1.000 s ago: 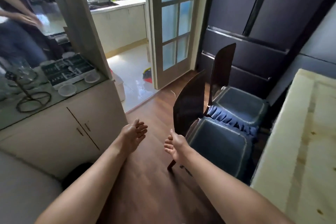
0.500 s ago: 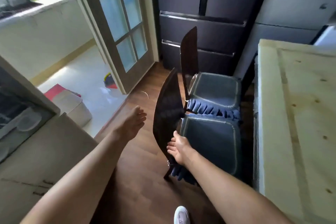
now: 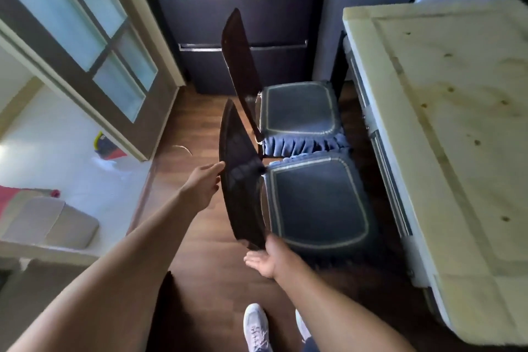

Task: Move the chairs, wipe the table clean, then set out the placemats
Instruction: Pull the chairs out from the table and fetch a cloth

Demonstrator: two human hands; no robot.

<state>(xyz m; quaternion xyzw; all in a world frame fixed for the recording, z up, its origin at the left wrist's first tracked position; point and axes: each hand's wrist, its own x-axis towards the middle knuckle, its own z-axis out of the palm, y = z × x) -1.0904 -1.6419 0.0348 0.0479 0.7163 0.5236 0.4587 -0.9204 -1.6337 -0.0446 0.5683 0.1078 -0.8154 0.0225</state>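
Note:
Two dark wooden chairs with blue seat cushions stand side by side against the left edge of the table (image 3: 457,123), which has a pale yellowish cover. On the near chair (image 3: 317,203), my left hand (image 3: 204,183) reaches in from the left, and its fingertips touch the upper edge of the backrest (image 3: 243,194). My right hand (image 3: 267,258) is at the backrest's near end with its palm turned up and fingers fairly straight, its thumb side against the wood. The far chair (image 3: 297,107) stands just beyond, untouched.
A dark fridge front (image 3: 243,8) stands behind the far chair. A glass-paned door (image 3: 85,37) stands on the left, with a white tiled floor beyond it. A pale cabinet top (image 3: 43,223) is at my lower left. My shoe (image 3: 255,328) is on the wooden floor (image 3: 183,128).
I have stepped closer and the view has turned toward the table. My left hand has moved right onto the near chair's backrest. My right hand has shifted to the backrest's near end.

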